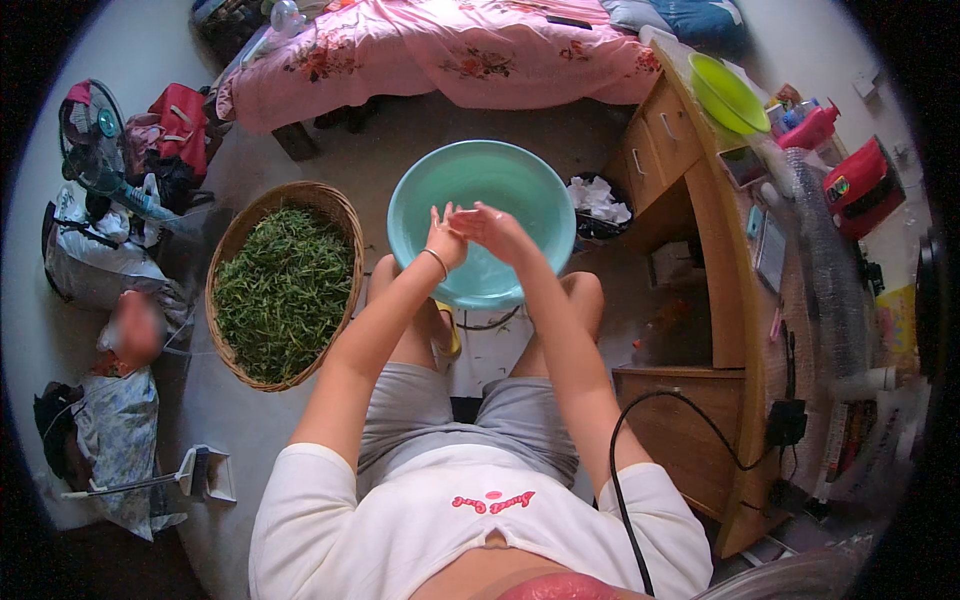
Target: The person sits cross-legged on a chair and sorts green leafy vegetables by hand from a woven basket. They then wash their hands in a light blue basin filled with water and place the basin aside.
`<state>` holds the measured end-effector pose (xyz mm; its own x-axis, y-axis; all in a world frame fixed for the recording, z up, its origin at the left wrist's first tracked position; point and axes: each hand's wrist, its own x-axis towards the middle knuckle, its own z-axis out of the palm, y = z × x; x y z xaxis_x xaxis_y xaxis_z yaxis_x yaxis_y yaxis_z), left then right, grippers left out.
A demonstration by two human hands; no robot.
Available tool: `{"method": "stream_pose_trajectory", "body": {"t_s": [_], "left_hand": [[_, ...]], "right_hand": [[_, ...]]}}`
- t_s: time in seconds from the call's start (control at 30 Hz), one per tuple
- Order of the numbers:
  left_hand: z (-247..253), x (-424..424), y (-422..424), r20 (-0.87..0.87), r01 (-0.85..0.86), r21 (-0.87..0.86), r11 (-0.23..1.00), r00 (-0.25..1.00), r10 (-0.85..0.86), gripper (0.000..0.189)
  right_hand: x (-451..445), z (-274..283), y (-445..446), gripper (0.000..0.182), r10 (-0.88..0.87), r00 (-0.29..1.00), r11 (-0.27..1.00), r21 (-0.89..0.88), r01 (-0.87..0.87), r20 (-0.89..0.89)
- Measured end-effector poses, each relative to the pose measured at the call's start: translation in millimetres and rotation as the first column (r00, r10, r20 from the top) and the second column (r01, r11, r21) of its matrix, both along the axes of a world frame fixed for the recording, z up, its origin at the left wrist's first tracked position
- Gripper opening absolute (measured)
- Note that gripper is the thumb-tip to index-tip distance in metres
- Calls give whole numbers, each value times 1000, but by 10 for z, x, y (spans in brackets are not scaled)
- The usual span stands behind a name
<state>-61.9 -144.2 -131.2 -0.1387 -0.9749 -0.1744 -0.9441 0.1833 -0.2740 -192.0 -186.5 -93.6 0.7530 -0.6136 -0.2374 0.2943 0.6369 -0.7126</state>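
Note:
A large turquoise plastic basin (551, 277) stands before my knees and seems to hold water. Over its middle, my left hand (446, 244), with a bangle on the wrist, touches my right hand (491, 227) near the fingers. Both look wet, and I see nothing held in them. The fingers of my left hand point away from me, while those of my right hand are stretched out across them. To the left of the basin is an oval wicker basket (358, 247) full of green leafy cuttings (281, 300).
A black bin with white crumpled tissues (598, 199) adjoins the basin's right side. A wooden desk (679, 442) lines the right, with a black cable (675, 394) looping near my right arm. Bags and a fan (94, 142) stand left; a bed (450, 67) lies ahead.

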Motion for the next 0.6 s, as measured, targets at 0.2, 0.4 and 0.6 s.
{"method": "stream_pose_trajectory", "body": {"t_s": [0.2,0.4,0.6], "left_hand": [[111,-601,-118,-1,86,-78,993,996,-87,54],[-21,-235,70,-74,174,-304,937,976,-205,53],[452,-272,177,-214,166,-470,867,932,-294,40]], "right_hand": [[59,-711,123,43,-739,650,-155,-893,-423,-179],[357,-372,57,45,-764,470,207,-858,-469,-441],[-87,-324,-612,45,-622,424,692,-716,-96,-658]]}}
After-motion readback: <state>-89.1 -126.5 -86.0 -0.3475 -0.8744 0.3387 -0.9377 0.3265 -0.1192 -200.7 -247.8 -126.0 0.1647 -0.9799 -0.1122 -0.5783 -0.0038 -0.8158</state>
